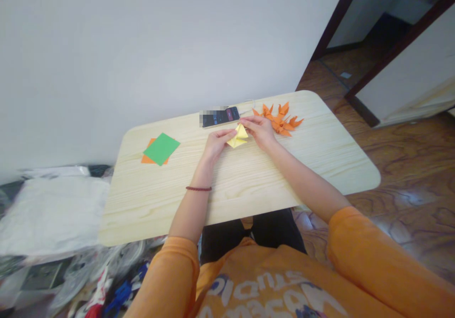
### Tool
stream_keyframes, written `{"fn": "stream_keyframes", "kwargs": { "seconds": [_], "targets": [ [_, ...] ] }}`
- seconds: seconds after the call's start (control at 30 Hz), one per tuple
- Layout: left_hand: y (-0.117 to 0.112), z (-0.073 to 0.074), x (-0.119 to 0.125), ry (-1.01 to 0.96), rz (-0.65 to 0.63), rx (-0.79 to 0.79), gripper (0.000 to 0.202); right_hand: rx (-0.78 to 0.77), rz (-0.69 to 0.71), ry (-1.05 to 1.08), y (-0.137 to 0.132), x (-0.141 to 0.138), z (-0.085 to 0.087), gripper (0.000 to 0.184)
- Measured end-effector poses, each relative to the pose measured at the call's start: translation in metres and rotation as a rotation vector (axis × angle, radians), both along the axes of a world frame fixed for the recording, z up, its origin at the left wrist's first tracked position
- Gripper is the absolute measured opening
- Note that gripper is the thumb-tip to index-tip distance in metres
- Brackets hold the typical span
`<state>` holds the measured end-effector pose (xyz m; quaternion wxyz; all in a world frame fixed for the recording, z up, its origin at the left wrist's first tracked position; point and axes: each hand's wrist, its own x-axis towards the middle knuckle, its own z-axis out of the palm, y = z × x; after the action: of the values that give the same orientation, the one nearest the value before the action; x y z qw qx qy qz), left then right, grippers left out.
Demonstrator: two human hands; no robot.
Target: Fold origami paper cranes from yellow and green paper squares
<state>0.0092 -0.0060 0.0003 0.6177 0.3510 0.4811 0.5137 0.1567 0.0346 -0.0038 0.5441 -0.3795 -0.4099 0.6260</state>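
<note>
The left hand (215, 146) and right hand (258, 132) pinch a light, crisp folded yellow paper (239, 137), best held at its creases, above the pale wooden table (249, 199). Orange origami pieces (279, 121) lie at two o'clock, a phone (220, 117) at twelve, green paper (161, 149) at nine.

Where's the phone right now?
In the head view, the smartphone lies on the far side of the pale wooden table, just beyond the yellow folded paper, left of the orange origami pieces.

Yellow folded paper (239, 137), green sheet (161, 149) atop orange sheet (146, 159), orange origami (280, 121) — pale wood-grain tabletop (249, 185), orange sweatshirt (249, 280) with white lettering
</note>
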Motion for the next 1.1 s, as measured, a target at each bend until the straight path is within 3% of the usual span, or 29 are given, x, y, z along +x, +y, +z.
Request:
{"fn": "stream_keyframes", "kwargs": {
  "seconds": [1.1],
  "targets": [
    [-0.0021, 0.0008, 0.0018, 0.057, 0.027, -0.022, 0.036, 0.032, -0.064, -0.065, -0.0010, 0.0026, 0.0044, 0.032]
  ]
}}
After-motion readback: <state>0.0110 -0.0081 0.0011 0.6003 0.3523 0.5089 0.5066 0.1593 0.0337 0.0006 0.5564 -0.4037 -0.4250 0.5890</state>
